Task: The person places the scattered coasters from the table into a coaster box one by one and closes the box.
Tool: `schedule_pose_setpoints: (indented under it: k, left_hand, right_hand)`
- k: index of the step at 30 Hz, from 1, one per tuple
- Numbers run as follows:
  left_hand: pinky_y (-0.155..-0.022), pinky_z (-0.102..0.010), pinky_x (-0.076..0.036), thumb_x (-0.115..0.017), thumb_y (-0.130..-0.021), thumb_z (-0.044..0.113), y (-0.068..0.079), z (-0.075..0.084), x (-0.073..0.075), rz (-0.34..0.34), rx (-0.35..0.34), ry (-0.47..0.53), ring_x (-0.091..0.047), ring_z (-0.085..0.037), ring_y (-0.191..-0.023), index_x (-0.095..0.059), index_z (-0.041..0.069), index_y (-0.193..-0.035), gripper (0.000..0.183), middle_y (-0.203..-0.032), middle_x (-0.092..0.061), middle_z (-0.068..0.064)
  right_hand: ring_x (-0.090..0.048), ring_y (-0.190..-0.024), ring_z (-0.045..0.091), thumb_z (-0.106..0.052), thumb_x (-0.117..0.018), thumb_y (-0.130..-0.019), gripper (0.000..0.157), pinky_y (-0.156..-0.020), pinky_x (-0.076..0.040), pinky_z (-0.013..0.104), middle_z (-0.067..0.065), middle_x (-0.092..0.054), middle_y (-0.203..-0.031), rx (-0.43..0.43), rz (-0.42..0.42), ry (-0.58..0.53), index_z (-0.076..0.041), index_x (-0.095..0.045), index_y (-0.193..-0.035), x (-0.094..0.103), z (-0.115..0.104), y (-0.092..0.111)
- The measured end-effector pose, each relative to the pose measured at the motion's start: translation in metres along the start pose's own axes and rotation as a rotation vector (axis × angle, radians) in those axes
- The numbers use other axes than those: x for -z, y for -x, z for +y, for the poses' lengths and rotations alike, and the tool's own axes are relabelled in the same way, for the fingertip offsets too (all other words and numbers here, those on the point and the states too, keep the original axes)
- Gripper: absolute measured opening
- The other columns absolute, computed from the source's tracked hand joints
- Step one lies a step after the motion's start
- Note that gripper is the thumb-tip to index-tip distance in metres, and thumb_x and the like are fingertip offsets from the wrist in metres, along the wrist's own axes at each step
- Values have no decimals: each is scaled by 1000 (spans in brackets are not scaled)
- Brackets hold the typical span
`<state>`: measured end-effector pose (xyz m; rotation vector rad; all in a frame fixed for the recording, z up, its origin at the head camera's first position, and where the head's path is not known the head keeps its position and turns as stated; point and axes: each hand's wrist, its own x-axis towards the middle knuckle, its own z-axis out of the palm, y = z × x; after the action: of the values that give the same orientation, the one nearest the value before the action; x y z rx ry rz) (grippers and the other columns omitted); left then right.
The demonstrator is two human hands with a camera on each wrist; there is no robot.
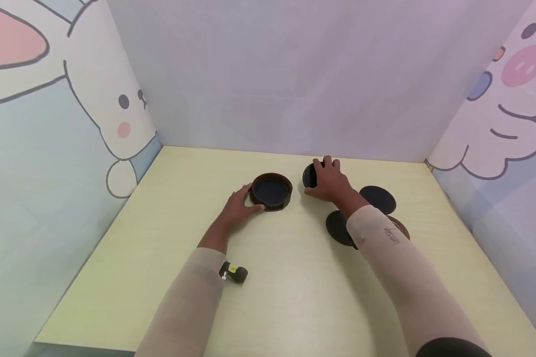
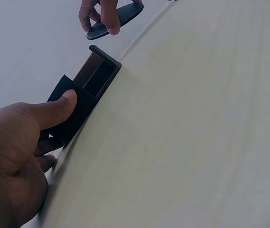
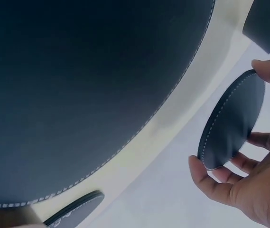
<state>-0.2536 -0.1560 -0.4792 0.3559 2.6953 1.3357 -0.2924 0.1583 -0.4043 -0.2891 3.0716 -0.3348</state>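
Observation:
A round, dark leather coaster holder stands on the table, with a black coaster lying inside. My left hand grips its outer wall, thumb on the near side and fingers at the far side. Through the notch of the holder, the left wrist view shows stacked coaster edges. To the right of it, my right hand holds a black stitched coaster by its edges, thumb opposite the fingers. In the left wrist view this coaster is tilted, above and beyond the holder.
Right of the holder, black coasters lie near a brown-rimmed round piece, partly under my right forearm. Cartoon-printed walls enclose the pale table at the back and sides. A small black camera sits on my left wrist.

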Motion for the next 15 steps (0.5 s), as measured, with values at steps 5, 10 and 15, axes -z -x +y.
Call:
schedule_pose_setpoints:
  k: [5,10,15]
  left_hand:
    - [-144,-51,-5,-82,-100,38,0,1,0,1,-2,4,-20,-35,-172,-33,14,-173,91,-178,-37,-13]
    - [-144,-51,-6,-82,-100,37,-1,0,1,2,-8,-3,-20,-35,-171,-33,13,-173,91,-178,-37,-14]
    - [-144,-52,-6,-80,-100,39,-3,-1,0,-5,4,-20,-20,-36,-171,-33,13,-173,90,-178,-36,-15]
  right_hand:
    - [-28,-153,47,-48,-72,-95,97,-99,-60,70,25,-26,-168,47,70,-29,-9,-27,-171,-3,-9,-1]
    - [-27,-155,45,-52,-73,-96,99,-97,-61,69,23,-25,-170,90,113,-59,-11,-25,-172,-7,-18,-2]
    - [-29,-155,44,-55,-71,-97,98,-96,-62,67,22,-26,-171,133,131,-88,-13,-26,-173,-12,-29,-5]
